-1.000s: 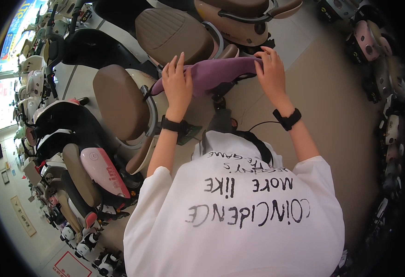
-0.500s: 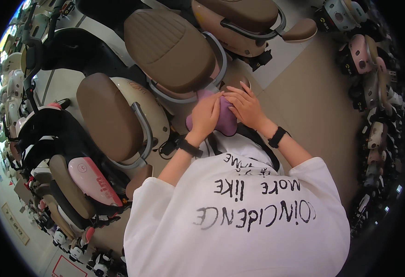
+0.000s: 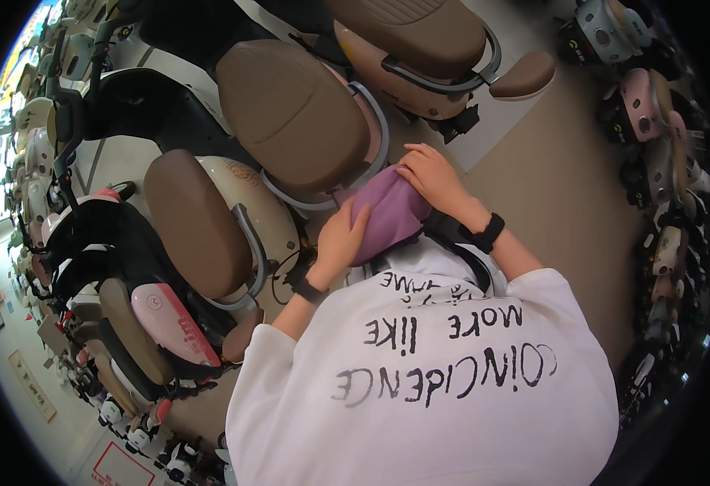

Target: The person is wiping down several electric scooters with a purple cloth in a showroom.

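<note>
- Purple cloth (image 3: 387,215) between both hands, just in front of the white shirt (image 3: 428,429), near the grey rail (image 3: 383,142) behind a brown seat (image 3: 292,113); cannot tell if cloth touches rail.
- Left hand (image 3: 339,247): clamped on cloth's left edge, thumb on top, other fingers mostly hidden.
- Right hand (image 3: 444,188): clamped on upper right edge, fingers bent over it, thumb hidden.
- Hands apart from each other, black band (image 3: 488,232) at right wrist.
- Cream scooter (image 3: 258,198) left of cloth, pink panel (image 3: 173,324) farther left.
</note>
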`<state>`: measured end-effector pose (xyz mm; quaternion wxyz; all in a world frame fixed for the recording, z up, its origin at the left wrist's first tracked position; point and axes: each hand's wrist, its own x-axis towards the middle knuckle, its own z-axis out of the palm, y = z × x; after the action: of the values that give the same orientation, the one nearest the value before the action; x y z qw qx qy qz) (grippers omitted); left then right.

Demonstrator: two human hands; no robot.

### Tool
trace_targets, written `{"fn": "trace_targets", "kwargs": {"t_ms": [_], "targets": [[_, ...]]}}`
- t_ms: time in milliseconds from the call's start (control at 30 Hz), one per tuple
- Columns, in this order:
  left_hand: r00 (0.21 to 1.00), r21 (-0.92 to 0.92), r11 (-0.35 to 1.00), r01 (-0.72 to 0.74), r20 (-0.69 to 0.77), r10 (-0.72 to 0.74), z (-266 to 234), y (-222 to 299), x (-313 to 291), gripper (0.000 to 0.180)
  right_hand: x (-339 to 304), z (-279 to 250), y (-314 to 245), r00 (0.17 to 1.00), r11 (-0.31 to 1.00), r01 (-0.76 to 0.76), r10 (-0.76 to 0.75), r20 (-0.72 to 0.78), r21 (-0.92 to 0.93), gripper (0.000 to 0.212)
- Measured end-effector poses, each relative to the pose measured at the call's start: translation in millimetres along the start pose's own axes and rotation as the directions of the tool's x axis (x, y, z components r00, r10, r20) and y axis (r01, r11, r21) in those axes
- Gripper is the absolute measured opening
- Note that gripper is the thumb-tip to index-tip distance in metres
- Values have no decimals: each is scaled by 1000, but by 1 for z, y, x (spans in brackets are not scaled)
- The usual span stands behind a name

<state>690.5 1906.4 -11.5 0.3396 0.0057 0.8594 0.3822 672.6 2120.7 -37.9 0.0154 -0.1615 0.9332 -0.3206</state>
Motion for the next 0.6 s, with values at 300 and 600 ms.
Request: {"fn": "trace_targets", "kwargs": {"t_ms": [300, 600], "targets": [[998, -71, 997, 28, 58, -24, -1, -21, 17, 46, 18, 8, -6, 929, 927, 228, -299, 219, 298, 24], [987, 3, 988, 154, -37, -154, -7, -15, -21, 42, 42, 31, -17, 802, 884, 28, -298, 518, 466, 37]]}}
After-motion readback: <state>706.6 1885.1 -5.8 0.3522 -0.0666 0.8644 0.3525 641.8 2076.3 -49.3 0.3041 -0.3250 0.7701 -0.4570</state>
